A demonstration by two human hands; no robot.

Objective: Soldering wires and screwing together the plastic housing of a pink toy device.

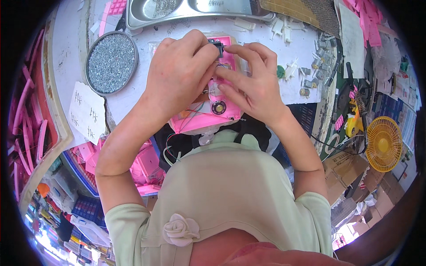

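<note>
A pink plastic casing (197, 118) lies in front of me, its inside facing up. Thin wires and a round black-and-metal part (218, 107) sit in its near end. My left hand (182, 66) is closed over the far left part of the casing, its bent fingers around a small black plastic part (218, 46); its thumb tip is hidden. From the right comes my right hand (255, 77), fingers bent but apart. One of its fingertips touches the black part, and another meets the left hand's fingers above the wires.
A round dish of small metal screws (112, 63) stands at left, beside a marked paper sheet (87, 113). Behind is a steel tray (199, 18). Small motors (306, 83) and white plastic pieces (243, 24) lie right. A yellow fan (384, 144) is far right; pink parts (146, 164) fill a crate below left.
</note>
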